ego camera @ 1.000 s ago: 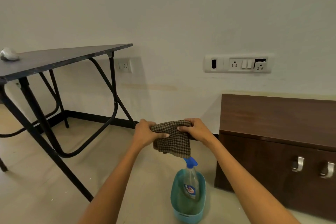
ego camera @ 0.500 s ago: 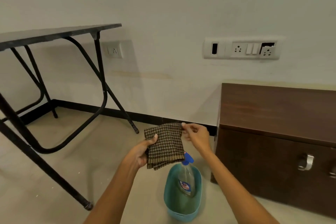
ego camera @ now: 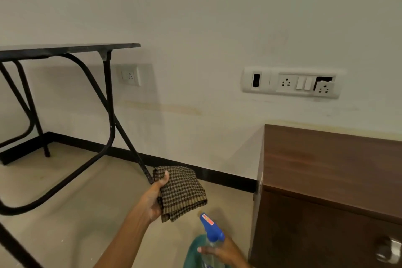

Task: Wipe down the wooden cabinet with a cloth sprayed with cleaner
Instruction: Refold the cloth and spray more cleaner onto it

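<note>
Cleaner comes first here, so look down low and close. The right hand (ego camera: pixel 221 253) is wrapped around the neck of the spray bottle (ego camera: pixel 212 235), fingers closed on it just under the blue top. The bottle stands up almost straight, and its blue nozzle points up and to the left. Under it sits a teal tub (ego camera: pixel 191 255); only a bit of it shows.

A little farther away, up and to the left of the nozzle, is the cloth (ego camera: pixel 181 191). The left hand (ego camera: pixel 154 199) holds it by its left edge, thumb on top, fingers hidden behind. The folded cloth hangs out to the right, facing the bottle, near it but not touching. So the spray only has to go a short way up and left to hit the cloth. I think that is the next job.

Farther back on the right stands the wooden cabinet (ego camera: pixel 330 169), against the wall. Nobody touches it yet. The right hand is the nearer one to it.
</note>
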